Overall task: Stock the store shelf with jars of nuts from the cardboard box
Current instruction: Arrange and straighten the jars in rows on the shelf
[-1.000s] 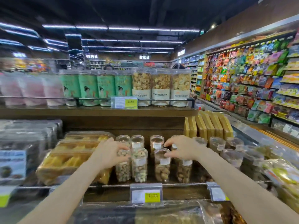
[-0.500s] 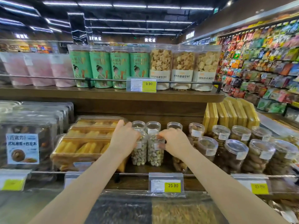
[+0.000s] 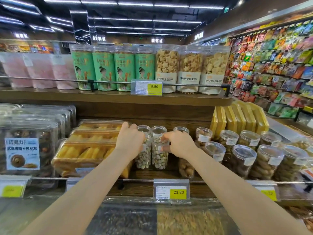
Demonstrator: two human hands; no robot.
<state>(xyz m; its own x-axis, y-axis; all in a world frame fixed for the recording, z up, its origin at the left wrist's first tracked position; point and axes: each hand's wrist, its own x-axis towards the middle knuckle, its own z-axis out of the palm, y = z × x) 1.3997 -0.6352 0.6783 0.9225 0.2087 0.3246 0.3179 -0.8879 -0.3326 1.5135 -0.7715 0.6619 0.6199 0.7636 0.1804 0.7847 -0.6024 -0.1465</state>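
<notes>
Two clear jars of pistachios stand side by side on the middle wooden shelf (image 3: 149,173). My left hand (image 3: 130,141) wraps over the top of the left jar (image 3: 144,156). The fingers and thumb of my right hand (image 3: 179,145) curl round the top of the right jar (image 3: 159,156). More clear-lidded jars (image 3: 158,130) stand behind them. A jar of darker nuts (image 3: 186,168) sits partly hidden under my right wrist. No cardboard box is in view.
Trays of yellow dried fruit (image 3: 88,150) crowd the left jar's side. Several jars of brown nuts (image 3: 243,160) fill the shelf to the right. A rail with a 23.80 price tag (image 3: 171,189) runs along the shelf front. The upper shelf (image 3: 118,97) overhangs closely.
The camera has come closer and tilted. Both hands have drawn together onto the two front pistachio jars, which now stand tight side by side.
</notes>
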